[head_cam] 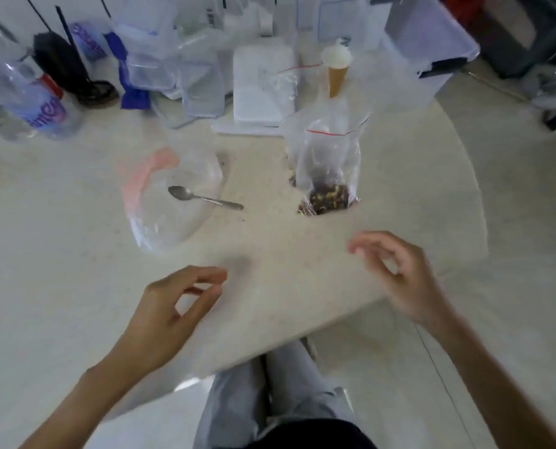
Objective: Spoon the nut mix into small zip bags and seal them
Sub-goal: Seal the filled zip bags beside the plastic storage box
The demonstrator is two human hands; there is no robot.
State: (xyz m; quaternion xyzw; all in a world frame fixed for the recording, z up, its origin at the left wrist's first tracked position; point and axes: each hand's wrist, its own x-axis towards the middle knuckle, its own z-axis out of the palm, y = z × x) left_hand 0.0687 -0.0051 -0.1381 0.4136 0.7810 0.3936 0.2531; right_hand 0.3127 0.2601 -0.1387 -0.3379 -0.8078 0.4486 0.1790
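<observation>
While both hands hover empty, left hand (176, 306) and right hand (399, 273) loosely curled, the nut bag (326, 170) stands ahead of the right, apparently propped for filling; the spoon (202, 198) rests on an empty bag (173, 202) beyond the left

The bench (75, 222) was pale cream with faint speckles. A silver spoon (202, 197) lay on a clear bag with a pink strip (143, 176). The upright clear zip bag (328, 157) had a red seal line, and its nut mix (326, 199) was brown and tan. A clear bottle (27, 102) carried a purple label with white lettering.
</observation>
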